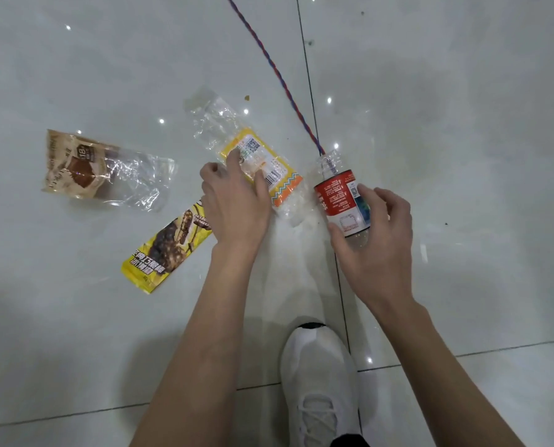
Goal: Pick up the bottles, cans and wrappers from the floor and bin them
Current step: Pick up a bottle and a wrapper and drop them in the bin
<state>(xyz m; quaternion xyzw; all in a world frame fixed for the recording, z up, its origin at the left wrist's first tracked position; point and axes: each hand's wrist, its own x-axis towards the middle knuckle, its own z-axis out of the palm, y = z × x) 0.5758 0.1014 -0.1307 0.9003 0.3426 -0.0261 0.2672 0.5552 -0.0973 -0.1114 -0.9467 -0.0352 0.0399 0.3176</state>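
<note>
The right hand (379,233) grips the bottle (337,195) to lift it off the floor (462,124); the left hand (233,204) pinches the yellow wrapper (275,166).

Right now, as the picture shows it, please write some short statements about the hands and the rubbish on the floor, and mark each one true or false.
1. The right hand grips the red-labelled bottle. True.
2. The left hand holds a can. False: its fingers touch the yellow-and-clear wrapper, and no can is in view.
3. The brown wrapper lies untouched on the floor. True.
4. The yellow ice-cream wrapper is in a bin. False: it lies on the floor, near the left hand.
5. The shoe is black. False: it is white.
</note>
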